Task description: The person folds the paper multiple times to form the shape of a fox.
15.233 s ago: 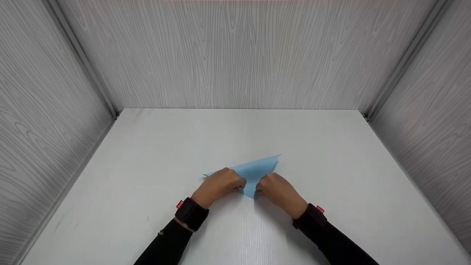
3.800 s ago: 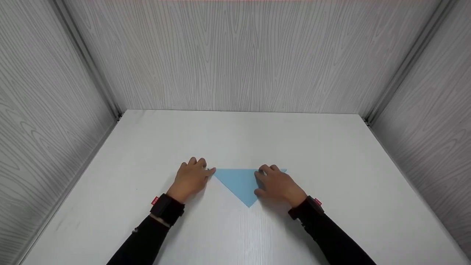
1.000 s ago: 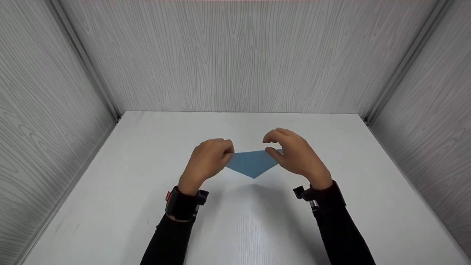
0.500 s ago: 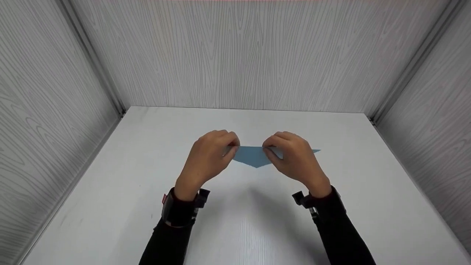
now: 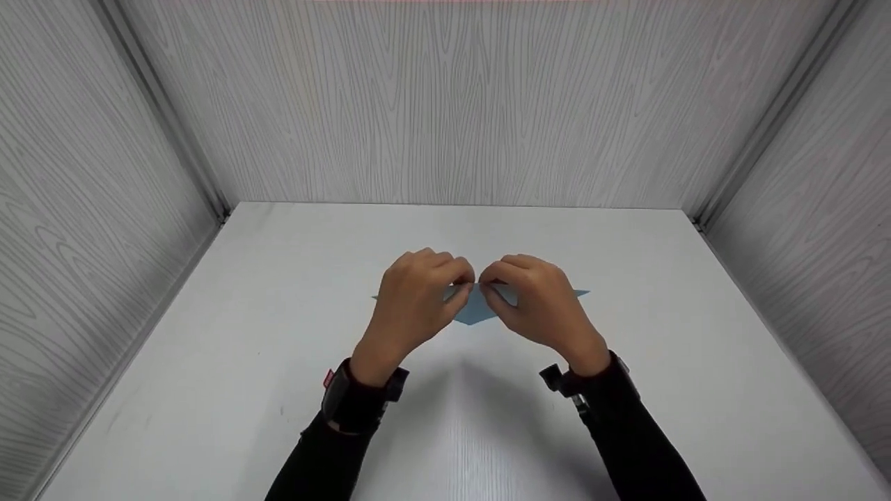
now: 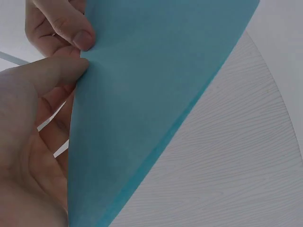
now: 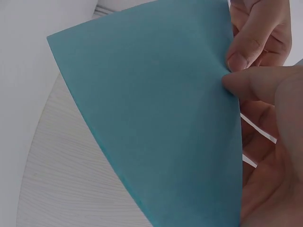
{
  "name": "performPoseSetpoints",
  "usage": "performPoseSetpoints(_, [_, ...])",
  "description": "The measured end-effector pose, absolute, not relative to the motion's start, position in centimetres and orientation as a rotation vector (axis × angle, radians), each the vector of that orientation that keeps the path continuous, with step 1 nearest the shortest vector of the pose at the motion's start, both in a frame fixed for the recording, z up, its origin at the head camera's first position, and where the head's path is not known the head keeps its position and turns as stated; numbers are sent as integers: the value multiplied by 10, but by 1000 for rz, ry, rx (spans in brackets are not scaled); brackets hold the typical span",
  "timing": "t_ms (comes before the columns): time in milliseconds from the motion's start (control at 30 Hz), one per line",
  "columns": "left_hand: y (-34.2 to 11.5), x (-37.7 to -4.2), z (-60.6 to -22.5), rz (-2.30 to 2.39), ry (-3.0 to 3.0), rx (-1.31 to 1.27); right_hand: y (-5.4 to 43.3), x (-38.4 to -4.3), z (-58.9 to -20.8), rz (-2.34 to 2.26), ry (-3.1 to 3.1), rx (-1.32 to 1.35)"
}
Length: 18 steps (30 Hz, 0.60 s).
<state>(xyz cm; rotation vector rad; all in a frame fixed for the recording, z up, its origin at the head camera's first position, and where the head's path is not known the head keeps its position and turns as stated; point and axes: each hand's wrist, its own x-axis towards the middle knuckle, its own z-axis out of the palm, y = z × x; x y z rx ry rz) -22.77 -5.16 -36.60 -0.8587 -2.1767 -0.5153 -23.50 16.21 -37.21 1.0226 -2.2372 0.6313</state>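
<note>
A blue sheet of paper (image 5: 475, 309), folded into a triangle, hangs above the table with its point toward me. My left hand (image 5: 419, 296) pinches its long folded edge near the middle between thumb and fingers. Close beside it, my right hand (image 5: 539, 300) pinches the same edge. In the left wrist view the paper (image 6: 142, 90) shows two layers along its slanted side, and the left thumb (image 6: 61, 71) presses on its face. The right wrist view has the right thumb (image 7: 258, 82) on the paper (image 7: 151, 109). Both hands hide parts of the triangle in the head view.
Below the paper is a white table (image 5: 473, 445) where shadows of the hands fall. Grey wood-grained panels stand at the back (image 5: 445, 104), the left (image 5: 83, 174) and the right (image 5: 807, 174).
Earlier the triangle lay on the table; it is now lifted. Over the last second the right hand has taken hold of the top edge, and both hands have come together at its middle.
</note>
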Motion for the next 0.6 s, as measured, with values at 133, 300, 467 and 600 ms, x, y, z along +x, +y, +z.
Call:
performPoseSetpoints(133, [-51,-229,-369,-520,-2174,-845,160,-237,-373,662,-2222,1016])
performPoseSetpoints(300, [-49,-229,-369,-537,-2183,-844,157,-238,-374,661,-2187,1004])
performPoseSetpoints(467, [-47,-229,-368,-522,-2173,-852,154,-237,-373,654,-2164,965])
performPoseSetpoints(600, [-48,-229,-369,-499,-2170,-853,153,-236,-374,623,-2168,925])
